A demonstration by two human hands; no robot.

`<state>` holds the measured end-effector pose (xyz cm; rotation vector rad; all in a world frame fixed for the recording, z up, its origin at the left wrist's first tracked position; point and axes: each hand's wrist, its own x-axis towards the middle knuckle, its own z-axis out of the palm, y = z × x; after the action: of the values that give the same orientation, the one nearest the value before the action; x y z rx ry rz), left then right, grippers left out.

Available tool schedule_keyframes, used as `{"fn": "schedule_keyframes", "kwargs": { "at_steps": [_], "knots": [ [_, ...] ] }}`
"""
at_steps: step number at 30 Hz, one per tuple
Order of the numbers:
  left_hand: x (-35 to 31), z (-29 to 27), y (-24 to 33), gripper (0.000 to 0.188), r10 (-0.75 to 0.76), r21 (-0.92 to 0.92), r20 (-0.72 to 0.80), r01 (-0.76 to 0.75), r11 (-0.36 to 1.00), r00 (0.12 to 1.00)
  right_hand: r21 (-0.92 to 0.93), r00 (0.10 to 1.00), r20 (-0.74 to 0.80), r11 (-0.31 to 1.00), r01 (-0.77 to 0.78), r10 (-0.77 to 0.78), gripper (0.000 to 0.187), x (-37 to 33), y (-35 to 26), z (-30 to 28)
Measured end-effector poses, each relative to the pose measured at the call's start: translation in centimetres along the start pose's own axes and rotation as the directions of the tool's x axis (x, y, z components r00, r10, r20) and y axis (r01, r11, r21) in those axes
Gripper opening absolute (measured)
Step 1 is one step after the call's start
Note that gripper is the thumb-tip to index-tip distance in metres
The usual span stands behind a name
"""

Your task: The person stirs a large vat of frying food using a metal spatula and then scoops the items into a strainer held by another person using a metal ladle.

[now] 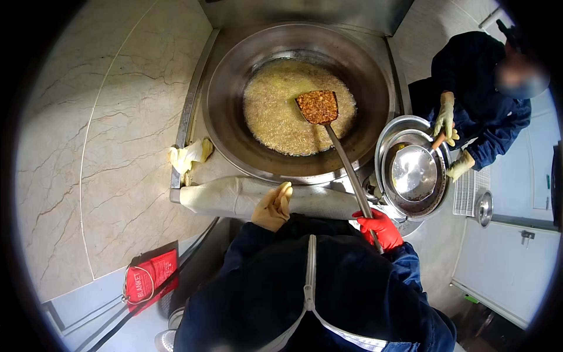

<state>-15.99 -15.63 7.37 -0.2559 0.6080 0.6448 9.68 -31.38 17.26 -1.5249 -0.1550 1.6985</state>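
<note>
A large round wok [226, 138] holds pale yellow, frothy oil [275, 126]. Above the oil is the blade of a long-handled wok spatula [349, 167], heaped with brown, crumbly bits [318, 107]. My right hand [380, 229], in a red glove, is closed round the lower part of its metal handle. My left hand [274, 206], in a beige glove, is at the stove's front edge by a light cloth roll [220, 198]. Its fingers are curled together, and nothing shows in them.
At the right a co-worker [478, 88] in gloves holds a wooden-handled round pan or strainer [413, 170] over a metal basin [384, 138]. A crumpled yellowish cloth [190, 155] lies at the stove's left corner. A red pouch [151, 280] hangs lower left. A small metal bowl [484, 208] stands far right.
</note>
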Motion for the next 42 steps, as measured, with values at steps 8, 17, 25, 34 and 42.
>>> {"fn": "schedule_keyframes", "kwargs": {
  "at_steps": [8,17,25,34,42],
  "knots": [
    [-0.7,0.7,-0.4,0.032,0.039,-0.003,-0.005,-0.039,0.999,0.999,0.044,1.0,0.014,0.999,0.021,-0.022,0.034,0.6,0.2,-0.4],
    [-1.6,0.3,-1.0,0.034,0.136,0.091,0.024,-0.138,0.986,0.99,0.699,0.686,0.699,0.39,-0.599,-0.2,0.034,10.1,0.9,-1.1],
    [-2.8,-1.1,-0.8,0.035,0.14,-0.124,-0.006,-0.14,0.982,0.99,0.482,0.389,0.713,0.005,-0.876,-0.583,0.028,8.2,0.3,2.4],
    [-2.9,-0.8,-1.5,0.037,0.084,-0.09,0.039,-0.08,0.993,0.996,0.244,0.913,0.399,0.949,-0.198,0.088,0.025,12.8,-1.6,-0.2],
    [-2.6,-1.2,-1.9,0.036,0.103,-0.086,0.028,-0.1,0.991,0.994,0.115,0.947,0.295,0.979,-0.169,0.129,0.019,14.6,-1.9,1.5]
  ]
}}
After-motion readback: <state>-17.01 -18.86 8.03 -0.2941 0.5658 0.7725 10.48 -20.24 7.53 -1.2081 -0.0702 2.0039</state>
